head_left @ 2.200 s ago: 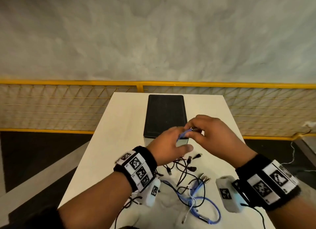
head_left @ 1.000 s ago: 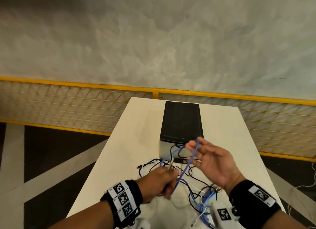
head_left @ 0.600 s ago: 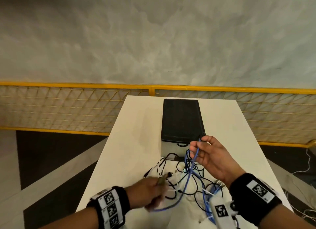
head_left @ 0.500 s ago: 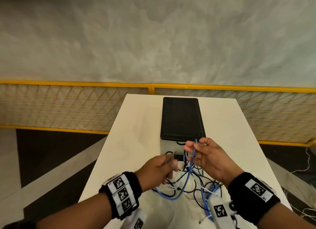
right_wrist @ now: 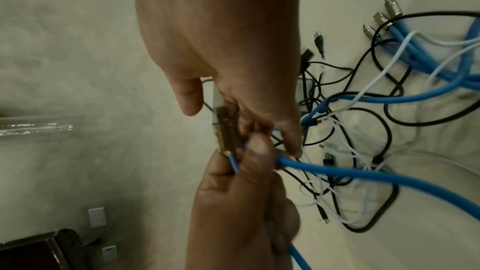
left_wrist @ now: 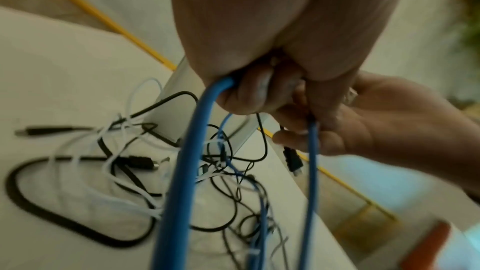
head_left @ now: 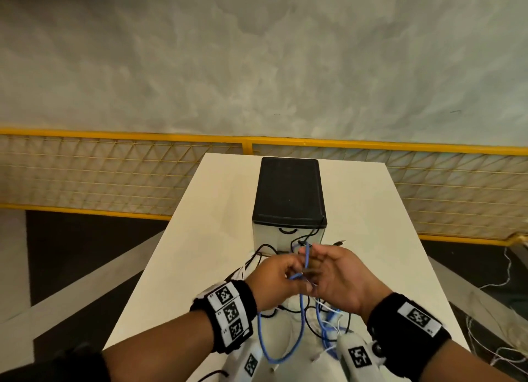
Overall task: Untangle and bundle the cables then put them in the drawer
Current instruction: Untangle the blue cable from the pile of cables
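A blue cable [head_left: 300, 319] hangs in a long loop from both hands, which meet above the table in front of the drawer unit [head_left: 288, 193], a small white box with a black top. My left hand [head_left: 294, 270] grips the blue cable [left_wrist: 182, 171] in curled fingers. My right hand [head_left: 317, 264] holds several upright strands, and its fingers [right_wrist: 259, 122] pinch the cable's metal plug [right_wrist: 224, 128] together with the left thumb. A tangle of black and white cables [left_wrist: 124, 163] lies on the table below, with more blue cable [right_wrist: 428, 56] at the near right.
The white table [head_left: 217, 210] is narrow, with floor dropping away on both sides. A yellow mesh fence [head_left: 114, 167] runs behind it below a grey wall. Loose plugs [right_wrist: 384, 13] lie near the tangle. White wires [head_left: 503, 281] trail on the floor at right.
My left hand rose from the table and came up against the right hand, bringing the plug end of the blue cable. A longer blue loop now hangs below both hands.
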Available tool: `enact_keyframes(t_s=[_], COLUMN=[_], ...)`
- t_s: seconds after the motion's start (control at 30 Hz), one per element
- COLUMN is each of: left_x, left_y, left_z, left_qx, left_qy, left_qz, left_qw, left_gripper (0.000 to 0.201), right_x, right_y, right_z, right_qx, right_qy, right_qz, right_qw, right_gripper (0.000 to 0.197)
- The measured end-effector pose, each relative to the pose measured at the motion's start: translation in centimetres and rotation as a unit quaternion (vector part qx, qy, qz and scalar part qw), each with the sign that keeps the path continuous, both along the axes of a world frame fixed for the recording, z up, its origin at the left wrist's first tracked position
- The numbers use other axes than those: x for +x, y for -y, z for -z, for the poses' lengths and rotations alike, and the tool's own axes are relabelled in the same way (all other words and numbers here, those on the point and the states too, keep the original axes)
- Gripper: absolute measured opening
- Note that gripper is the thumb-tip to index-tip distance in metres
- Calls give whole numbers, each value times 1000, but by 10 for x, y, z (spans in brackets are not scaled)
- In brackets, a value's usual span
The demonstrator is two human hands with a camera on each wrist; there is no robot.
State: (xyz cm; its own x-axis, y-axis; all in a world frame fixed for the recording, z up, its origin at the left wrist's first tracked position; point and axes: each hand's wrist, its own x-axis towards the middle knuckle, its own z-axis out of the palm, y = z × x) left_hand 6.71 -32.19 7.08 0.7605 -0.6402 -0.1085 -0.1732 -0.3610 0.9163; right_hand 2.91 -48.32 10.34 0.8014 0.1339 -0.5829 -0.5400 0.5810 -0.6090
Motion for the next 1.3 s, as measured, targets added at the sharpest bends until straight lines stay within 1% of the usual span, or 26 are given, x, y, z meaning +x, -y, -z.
enact_keyframes(t_s=[0.07, 0.1, 0.17, 0.23, 0.37, 0.43, 0.47, 0.5, 0.53, 0.6, 0.63, 0.67, 0.7, 0.77, 0.83, 0.87, 0.9, 0.97, 1.0, 1.03, 1.1, 1.13, 1.17, 1.2, 1.23, 1.3], left_x=[-9, -15, -21, -19, -15, -16, -16, -16, -13, -6, -1, 3, 5, 7, 8, 9, 10, 14, 17, 18, 19, 17, 15, 13, 10, 3], left_y=[-8, -13, -28, -47, -85, -95, -98, -100, -100, -92, -84, -72, -60, -39, -27, -25, -23, -19, -15, -11, 0, 4, 8, 12, 15, 17], left_z=[1, 2, 4, 6, 5, 3, 2, 1, -1, -9, -16, -23, -32, -47, -60, -65, -70, -78, -77, -74, -56, -47, -37, -27, -20, -15], left_qx=[76, 117, 166, 212, 286, 306, 305, 290, 257, 149, 95, 54, 28, 4, -53, -102, -149, -202, -194, -168, -79, -39, -20, -16, -33, -58], left_qy=[16, 25, 25, 30, -13, -23, -20, -6, 18, 43, 48, 49, 44, 44, 41, 21, -12, -77, -81, -63, -23, -22, -31, -44, -63, -79], left_qz=[80, 116, 173, 209, 264, 295, 290, 270, 226, 64, -14, -64, -85, -65, -19, 3, 18, 15, -2, -19, -36, -36, -38, -43, -51, -50], left_qw=[994, 986, 971, 954, 921, 905, 907, 918, 939, 986, 994, 995, 995, 997, 998, 995, 989, 976, 978, 984, 996, 998, 999, 998, 996, 994], left_gripper=[30, 27, 21, 23, 28, 30, 30, 28, 26, 30, 36, 39, 40, 42, 44, 44, 48, 67, 67, 58, 35, 32, 33, 34, 29, 6], right_x=[6, 10, 20, 27, 32, 32, 32, 31, 31, 27, 25, 23, 21, 20, 19, 17, 15, 11, 8, 6, 2, 2, 2, 2, 2, 2], right_y=[5, 9, 17, 23, 18, 9, 5, 3, 3, 5, 6, 6, 6, 7, 11, 14, 16, 18, 18, 16, 10, 7, 3, 0, -2, -3], right_z=[0, -2, -7, -12, -6, -1, 1, 3, 5, 7, 8, 9, 8, 5, 3, 3, 3, 5, 6, 7, 5, 3, 1, 0, -1, 0], right_qx=[14, 18, 15, -2, -34, -34, -34, -38, -44, -55, -64, -72, -76, -86, -89, -96, -106, -118, -116, -112, -97, -88, -79, -68, -54, -40], right_qy=[-15, -13, -5, 4, -2, -6, -6, -4, -1, 2, 4, 4, 2, 1, 7, 9, 7, 3, 1, 2, 13, 20, 28, 34, 39, 31], right_qz=[17, 28, 42, 46, 33, 45, 52, 60, 66, 51, 37, 30, 30, 47, 63, 64, 62, 51, 44, 37, 21, 14, 10, 7, 9, 14], right_qw=[1000, 999, 999, 999, 999, 998, 998, 997, 997, 997, 997, 997, 997, 995, 994, 993, 992, 992, 992, 993, 995, 996, 996, 997, 998, 999], right_gripper=[19, 18, 20, 23, 25, 23, 20, 17, 13, 9, 11, 13, 14, 16, 17, 18, 18, 18, 17, 15, 25, 28, 26, 23, 23, 29])
